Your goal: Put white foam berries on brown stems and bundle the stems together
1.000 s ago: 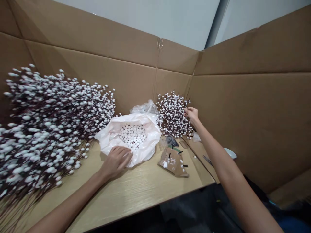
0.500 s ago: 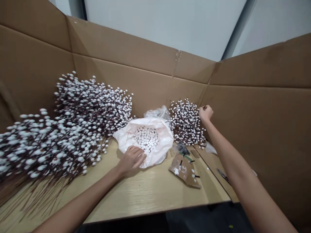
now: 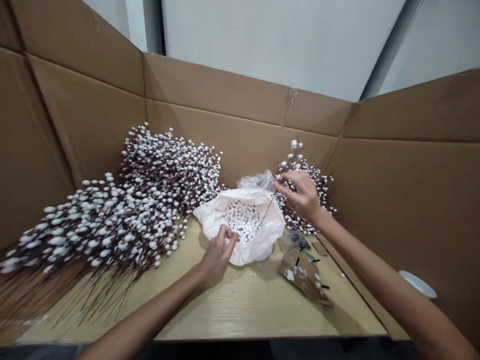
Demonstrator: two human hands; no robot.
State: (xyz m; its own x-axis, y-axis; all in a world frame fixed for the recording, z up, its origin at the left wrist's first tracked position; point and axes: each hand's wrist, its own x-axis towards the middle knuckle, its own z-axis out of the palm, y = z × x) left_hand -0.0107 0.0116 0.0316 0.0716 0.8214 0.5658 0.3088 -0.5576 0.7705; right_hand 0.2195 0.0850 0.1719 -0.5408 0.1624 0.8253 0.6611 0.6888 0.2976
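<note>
My right hand (image 3: 303, 196) pinches a thin brown stem (image 3: 267, 209) with white berries at its upper end. Its bare end slants down over a white plastic bag (image 3: 273, 226). Inside the bag lie many loose white berries (image 3: 240, 220). At the bag's near rim is my left hand (image 3: 217, 254), thumb and fingertips pressed together; what they hold, if anything, is too small to make out. Behind the right hand stands a smaller bunch of white-berry stems (image 3: 322, 187), partly covered by it.
Large heaps of white-berry stems (image 3: 112, 220) fill the table's left side. A brown cardboard piece (image 3: 303, 280) with black sticks and white smears lies right of the bag. Cardboard walls (image 3: 225, 130) surround the table (image 3: 225, 310). A white round object (image 3: 417, 284) shows beyond my right forearm.
My right hand has come left from the smaller bunch with a berry stem in it. My left hand's fingers have drawn into a pinch at the bag. The view has shifted.
</note>
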